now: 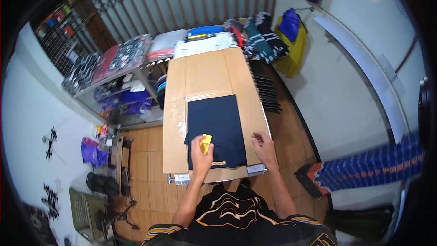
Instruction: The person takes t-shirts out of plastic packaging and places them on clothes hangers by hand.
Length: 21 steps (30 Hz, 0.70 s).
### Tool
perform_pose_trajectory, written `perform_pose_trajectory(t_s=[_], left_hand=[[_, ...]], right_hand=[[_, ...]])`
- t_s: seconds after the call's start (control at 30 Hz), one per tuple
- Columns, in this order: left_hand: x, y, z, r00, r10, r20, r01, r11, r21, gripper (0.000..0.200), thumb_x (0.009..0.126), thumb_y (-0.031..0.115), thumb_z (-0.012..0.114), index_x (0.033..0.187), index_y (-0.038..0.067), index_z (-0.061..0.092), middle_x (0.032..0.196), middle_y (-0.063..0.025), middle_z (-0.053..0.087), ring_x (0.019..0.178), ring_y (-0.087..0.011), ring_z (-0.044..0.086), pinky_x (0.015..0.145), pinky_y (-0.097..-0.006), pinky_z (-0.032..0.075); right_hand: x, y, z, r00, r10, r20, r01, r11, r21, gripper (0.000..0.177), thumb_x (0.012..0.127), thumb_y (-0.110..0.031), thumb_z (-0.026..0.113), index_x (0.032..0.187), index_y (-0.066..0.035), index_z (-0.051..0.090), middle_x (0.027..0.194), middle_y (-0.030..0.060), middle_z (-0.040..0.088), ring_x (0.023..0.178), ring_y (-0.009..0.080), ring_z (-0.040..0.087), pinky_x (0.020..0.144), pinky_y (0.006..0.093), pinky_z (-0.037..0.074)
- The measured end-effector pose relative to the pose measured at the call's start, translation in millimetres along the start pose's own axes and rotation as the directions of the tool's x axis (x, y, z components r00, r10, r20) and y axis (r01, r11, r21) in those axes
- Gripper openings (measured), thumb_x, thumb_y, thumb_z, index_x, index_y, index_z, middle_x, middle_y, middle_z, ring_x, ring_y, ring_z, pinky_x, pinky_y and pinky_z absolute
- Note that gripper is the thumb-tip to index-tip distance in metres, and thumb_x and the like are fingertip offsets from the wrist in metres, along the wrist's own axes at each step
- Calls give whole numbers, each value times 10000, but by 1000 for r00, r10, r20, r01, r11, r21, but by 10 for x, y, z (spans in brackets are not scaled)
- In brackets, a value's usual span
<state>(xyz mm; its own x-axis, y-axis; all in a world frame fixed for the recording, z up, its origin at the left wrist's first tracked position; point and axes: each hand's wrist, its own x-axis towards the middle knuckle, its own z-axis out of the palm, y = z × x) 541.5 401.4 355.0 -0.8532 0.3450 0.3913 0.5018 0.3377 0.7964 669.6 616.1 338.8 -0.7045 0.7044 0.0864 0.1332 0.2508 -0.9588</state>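
The folded dark cloth (pixel 214 116) lies flat on the cardboard (pixel 207 70) in front of me, its near edge close to my body. I judge it light, soft and limp, apt to crease if I pinch one layer; I'd take it by both side edges, or slide my palms underneath. A small tan label (pixel 219 163) shows near its close edge. Over its near left part, my left hand (pixel 200 156) has its fingers closed around a small yellow piece (pixel 207 139); that seems light and fairly stiff, best pinched by its edges, though I can't tell what it is. My right hand (pixel 265 149) is apart from the cloth, near the cardboard's right edge, fingers loosely bent, nothing visible in them. Farther out, wrapped goods (pixel 132 50) sit beyond on the left.
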Motion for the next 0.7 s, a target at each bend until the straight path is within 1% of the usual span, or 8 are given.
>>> perform_pose_trajectory(t_s=[0.07, 0.13, 0.17, 0.23, 0.27, 0.37, 0.47, 0.7], left_hand=[[-296, 75, 22, 994, -37, 103, 29, 996, 81, 378, 830, 141, 729, 1159, 21, 587, 1200, -190, 578, 1173, -383, 526, 1001, -449, 416], [-575, 180, 69, 986, -68, 153, 47, 989, 141, 409, 830, 182, 737, 1199, 66, 606, 1296, -181, 543, 1251, -386, 474, 1048, -493, 362], [-673, 213, 91, 988, -77, 135, 56, 987, 153, 409, 830, 182, 737, 1199, 66, 606, 1296, -181, 543, 1251, -386, 474, 1048, -493, 362], [-821, 261, 129, 979, -10, 204, -46, 962, 268, 432, 838, 258, 739, 1234, 122, 630, 1381, -182, 502, 1315, -395, 420, 1075, -536, 314], [-866, 270, 146, 982, -12, 190, -42, 960, 276, 432, 838, 258, 739, 1234, 122, 630, 1381, -182, 502, 1315, -395, 420, 1075, -536, 314], [-952, 249, 165, 951, -78, 300, -53, 912, 406, 451, 897, 393, 671, 1302, 199, 625, 1472, -188, 409, 1405, -381, 304, 1088, -628, 236], [-945, 260, 146, 945, -114, 305, -28, 905, 425, 434, 912, 403, 654, 1295, 201, 631, 1482, -189, 402, 1413, -382, 300, 1099, -628, 228], [-792, 147, -68, 943, -120, 310, -35, 892, 451, 376, 914, 426, 638, 1225, 220, 679, 1489, -209, 403, 1400, -406, 319, 1095, -622, 244]], right_hand=[[346, 61, 265, 994, -53, 95, 52, 999, 13, 237, 921, -79, 632, 1138, 18, 636, 1022, 167, 724, 913, 251, 719, 812, 341, 566], [657, 9, 559, 946, -254, 201, 274, 958, -80, 242, 909, -99, 642, 1125, 9, 643, 1016, 165, 714, 980, 308, 691, 873, 374, 539], [794, -36, 704, 940, -262, 219, 282, 957, -67, 242, 909, -99, 642, 1125, 9, 643, 1016, 165, 714, 980, 308, 691, 873, 374, 539], [1001, -141, 973, 861, -396, 320, 475, 852, -222, 266, 897, -164, 661, 1133, -41, 656, 1139, 165, 676, 1145, 337, 603, 980, 488, 462], [1046, -197, 1103, 853, -406, 327, 485, 849, -211, 266, 897, -164, 661, 1133, -41, 656, 1139, 165, 676, 1145, 337, 603, 980, 488, 462], [1163, -249, 1435, 811, -339, 477, 532, 768, -357, 290, 917, -282, 642, 1177, -155, 658, 1420, 179, 500, 1357, 354, 413, 1059, 676, 287], [1202, -113, 1541, 793, -357, 493, 589, 655, -473, 284, 921, -302, 633, 1181, -190, 660, 1457, 196, 464, 1388, 379, 370, 1088, 657, 268], [1201, -31, 1447, 827, -427, 366, 562, 607, -561, 287, 925, -378, 618, 1126, -185, 687, 1488, 220, 419, 1406, 439, 322, 1065, 677, 283]])
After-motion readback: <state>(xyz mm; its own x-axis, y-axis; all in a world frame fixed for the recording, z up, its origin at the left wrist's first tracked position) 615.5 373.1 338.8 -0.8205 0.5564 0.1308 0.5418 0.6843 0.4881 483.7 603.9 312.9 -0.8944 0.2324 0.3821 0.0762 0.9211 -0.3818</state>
